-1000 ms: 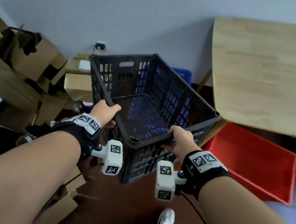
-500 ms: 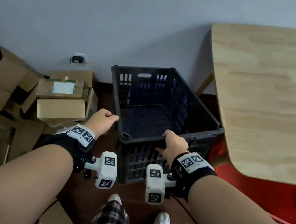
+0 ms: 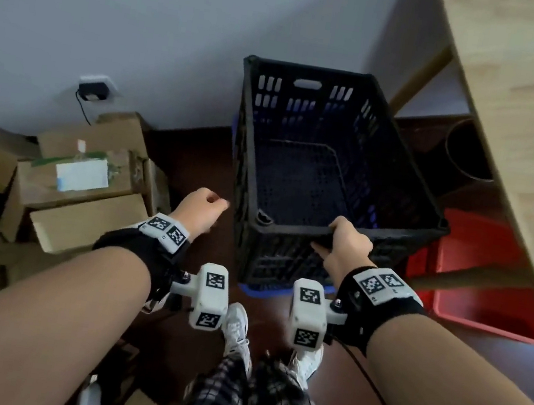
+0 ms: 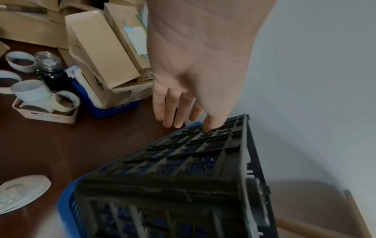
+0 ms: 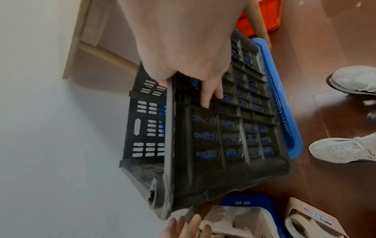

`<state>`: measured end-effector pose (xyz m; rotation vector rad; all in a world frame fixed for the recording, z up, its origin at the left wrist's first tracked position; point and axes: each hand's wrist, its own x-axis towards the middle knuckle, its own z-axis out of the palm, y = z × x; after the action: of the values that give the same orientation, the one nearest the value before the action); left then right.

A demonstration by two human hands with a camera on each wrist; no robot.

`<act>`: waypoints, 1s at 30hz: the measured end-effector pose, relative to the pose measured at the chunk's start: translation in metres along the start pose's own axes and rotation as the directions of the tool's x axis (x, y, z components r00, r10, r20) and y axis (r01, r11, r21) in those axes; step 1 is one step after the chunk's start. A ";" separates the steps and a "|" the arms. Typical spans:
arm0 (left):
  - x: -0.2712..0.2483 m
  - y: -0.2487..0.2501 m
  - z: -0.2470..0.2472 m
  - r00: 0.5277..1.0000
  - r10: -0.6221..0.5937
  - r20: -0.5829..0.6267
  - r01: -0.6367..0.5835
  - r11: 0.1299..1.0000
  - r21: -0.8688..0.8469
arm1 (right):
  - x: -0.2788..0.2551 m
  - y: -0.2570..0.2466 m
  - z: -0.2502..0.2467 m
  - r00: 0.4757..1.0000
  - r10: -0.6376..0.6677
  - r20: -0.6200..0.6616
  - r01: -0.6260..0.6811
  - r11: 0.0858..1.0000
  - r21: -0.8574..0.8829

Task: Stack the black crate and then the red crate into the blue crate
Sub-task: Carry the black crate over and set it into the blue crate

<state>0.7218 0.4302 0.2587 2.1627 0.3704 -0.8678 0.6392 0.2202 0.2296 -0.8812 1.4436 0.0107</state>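
Observation:
The black crate [image 3: 316,70] sits nested in the blue crate [image 3: 259,289], whose rim shows under its near and left sides. My right hand [image 3: 345,245] grips the black crate's near rim, thumb over the edge and fingers on the outer wall [image 5: 223,145]. My left hand [image 3: 201,206] is off the rim, just left of the crate. In the left wrist view its fingers [image 4: 173,112] hang relaxed, one tip touching the black side wall [image 4: 183,153]. The red crate [image 3: 477,268] lies on the floor to the right, partly under the table.
A wooden table [image 3: 528,137] overhangs the right side, its leg [image 3: 475,282] crossing the red crate. Cardboard boxes [image 3: 88,182] pile up on the left. A beige box of tape rolls [image 4: 44,99] and a bottle [image 4: 50,70] stand beyond. My shoes [image 3: 236,329] are just before the crates.
The black crate has come down from mid-air into the blue crate. My left hand has let go of its rim and drawn away to the left. My right hand still holds on.

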 end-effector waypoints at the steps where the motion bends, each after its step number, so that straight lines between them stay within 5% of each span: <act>1: 0.005 -0.001 0.001 1.000 0.002 0.015 -0.002 1.000 -0.007 | 0.004 0.002 0.003 1.000 -0.003 -0.007 0.003 1.000 0.015; 7: 0.029 -0.010 0.008 0.998 0.004 0.066 -0.002 0.999 -0.036 | 0.016 0.011 0.013 0.998 0.002 -0.059 0.004 0.995 0.096; 21: 0.067 -0.040 0.061 0.981 -0.032 0.193 0.049 0.996 -0.080 | 0.070 0.053 0.016 0.998 -0.027 -0.053 0.026 0.999 -0.021; 25: 0.087 -0.045 0.079 0.985 0.007 0.170 -0.007 1.000 0.005 | 0.090 0.069 0.021 0.999 0.001 -0.054 -0.001 1.000 0.002; 30: 0.115 -0.054 0.103 0.987 -0.014 0.160 0.030 0.995 -0.098 | 0.125 0.080 0.020 1.000 0.012 -0.007 -0.012 0.999 0.031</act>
<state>0.7300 0.3884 0.1009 1.9852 0.3504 -1.0058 0.6385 0.2255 0.0800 -0.8482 1.4520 -0.0055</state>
